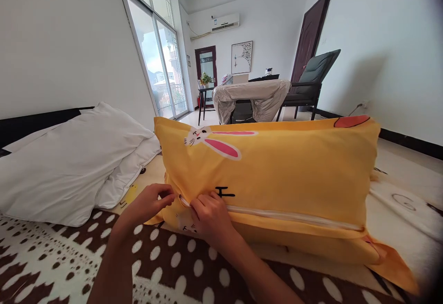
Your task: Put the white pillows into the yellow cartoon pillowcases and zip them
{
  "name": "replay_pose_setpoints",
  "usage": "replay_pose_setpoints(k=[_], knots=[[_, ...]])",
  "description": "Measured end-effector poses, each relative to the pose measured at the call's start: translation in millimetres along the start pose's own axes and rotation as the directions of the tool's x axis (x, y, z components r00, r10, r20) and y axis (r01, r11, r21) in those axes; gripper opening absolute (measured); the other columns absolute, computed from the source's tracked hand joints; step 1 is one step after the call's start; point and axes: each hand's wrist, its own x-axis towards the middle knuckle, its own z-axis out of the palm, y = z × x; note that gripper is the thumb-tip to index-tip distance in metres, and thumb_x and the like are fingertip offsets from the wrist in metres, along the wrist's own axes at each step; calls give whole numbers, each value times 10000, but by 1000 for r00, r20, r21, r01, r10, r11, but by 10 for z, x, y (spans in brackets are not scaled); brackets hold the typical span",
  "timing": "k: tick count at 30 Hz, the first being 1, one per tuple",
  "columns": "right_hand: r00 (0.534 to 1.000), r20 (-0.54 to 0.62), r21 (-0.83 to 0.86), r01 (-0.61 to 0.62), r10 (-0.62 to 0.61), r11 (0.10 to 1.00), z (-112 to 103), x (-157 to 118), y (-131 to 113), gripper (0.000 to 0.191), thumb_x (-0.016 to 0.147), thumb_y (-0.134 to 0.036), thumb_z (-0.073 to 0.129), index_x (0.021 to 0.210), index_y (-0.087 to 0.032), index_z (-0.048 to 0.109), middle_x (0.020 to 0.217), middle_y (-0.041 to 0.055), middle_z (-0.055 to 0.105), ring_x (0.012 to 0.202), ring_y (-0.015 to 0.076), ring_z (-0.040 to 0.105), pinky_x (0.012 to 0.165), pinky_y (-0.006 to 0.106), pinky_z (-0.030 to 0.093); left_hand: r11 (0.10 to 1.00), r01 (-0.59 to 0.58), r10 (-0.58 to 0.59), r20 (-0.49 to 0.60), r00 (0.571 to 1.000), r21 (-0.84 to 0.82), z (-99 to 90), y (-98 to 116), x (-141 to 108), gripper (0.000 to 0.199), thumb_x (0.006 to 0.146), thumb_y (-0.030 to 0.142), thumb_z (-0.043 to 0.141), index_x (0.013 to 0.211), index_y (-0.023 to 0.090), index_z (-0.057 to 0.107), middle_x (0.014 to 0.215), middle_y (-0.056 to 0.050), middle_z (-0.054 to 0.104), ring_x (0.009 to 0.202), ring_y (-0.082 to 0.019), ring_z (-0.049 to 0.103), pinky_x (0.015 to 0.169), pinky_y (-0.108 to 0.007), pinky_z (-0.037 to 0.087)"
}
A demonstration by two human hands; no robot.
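Observation:
A yellow pillowcase (pixel 294 165) with rabbit prints stands on its long side on the bed, filled out as if with a pillow. A pale zipper (pixel 277 214) runs along its near side, parted from the cloth fold below. My right hand (pixel 211 214) is closed on the pillowcase at the zipper, left of its middle, with fingers curled over the fabric. My left hand (pixel 152 202) is beside the zipper's left end, thumb and fingertips drawn together in a pinch. Whatever is between those fingertips is too small to make out.
White pillows (pixel 76 156) lie at the left against a dark headboard (pixel 38 119). Under everything spreads a brown and white spotted blanket (pixel 173 258). Beyond the bed stand a cloth-covered table (pixel 251 89) and a dark chair (pixel 311 82). A sliding glass door (pixel 162 64) is on the left.

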Motion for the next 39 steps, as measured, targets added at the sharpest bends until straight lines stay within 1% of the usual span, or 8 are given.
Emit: replay_pose_setpoints(k=[2, 6, 11, 15, 25, 30, 35, 39], knots=[[1000, -11, -3, -6, 6, 1000, -5, 3, 21, 197, 816, -107, 525, 632, -179, 521, 588, -1, 535, 563, 136, 414, 650, 298, 268, 999, -20, 19, -15, 1000, -45, -53, -19, -34, 298, 826, 426, 480, 793, 179, 643, 784, -16, 673, 742, -167, 572, 688, -257, 431], [1000, -7, -1, -8, 8, 1000, -10, 4, 33, 201, 822, -115, 524, 631, -178, 524, 586, -1, 540, 562, 130, 424, 650, 293, 264, 998, -64, 65, -86, 994, 12, -23, -24, -37, 211, 816, 306, 496, 878, 197, 666, 874, -8, 696, 786, -154, 586, 743, -253, 435], [1000, -13, 12, -4, 4, 1000, -16, 3, 17, 185, 846, -125, 508, 674, -175, 556, 596, -2, 547, 572, 132, 447, 647, 298, 266, 986, -169, 168, 60, 984, 1, 93, -31, 27, 244, 816, 229, 461, 957, 204, 659, 899, -13, 685, 811, -146, 586, 757, -241, 442], [1000, -1, 5, 5, -5, 1000, -15, 1, 22, 186, 855, -132, 504, 685, -176, 564, 602, 0, 549, 571, 133, 451, 645, 304, 269, 988, -152, 150, 88, 985, 16, 123, -21, 52, 223, 808, 229, 454, 933, 194, 635, 874, -18, 671, 783, -147, 568, 747, -245, 442], [1000, 13, -1, 4, -4, 1000, -31, 7, 28, 229, 844, -128, 507, 620, -174, 523, 588, 1, 540, 561, 129, 434, 634, 302, 265, 979, -146, 143, 25, 989, 140, 166, -16, 76, 150, 806, 213, 415, 705, 185, 522, 691, 10, 551, 660, -132, 470, 664, -248, 397], [999, 37, 3, -2, 2, 1000, -23, -1, 34, 214, 836, -116, 515, 630, -174, 523, 588, -3, 540, 563, 125, 434, 650, 291, 263, 983, -155, 151, 44, 988, 99, 106, -63, 35, 127, 785, 220, 441, 785, 185, 563, 747, -1, 596, 700, -143, 521, 683, -252, 414], [999, 39, 9, -9, 9, 1000, -34, -6, 35, 208, 830, -113, 522, 631, -175, 514, 592, -1, 545, 566, 124, 442, 655, 285, 266, 970, -51, 65, -50, 997, 239, 42, -79, 16, 131, 758, 236, 439, 657, 185, 505, 666, 0, 571, 637, -146, 493, 618, -266, 380], [1000, 19, 14, -5, 4, 1000, -45, -1, 30, 208, 826, -110, 524, 627, -173, 516, 583, -2, 541, 564, 124, 441, 646, 284, 262, 989, -85, 92, -49, 995, 124, 36, -48, 30, 179, 823, 272, 438, 770, 187, 587, 782, -1, 648, 723, -149, 548, 678, -259, 391]])
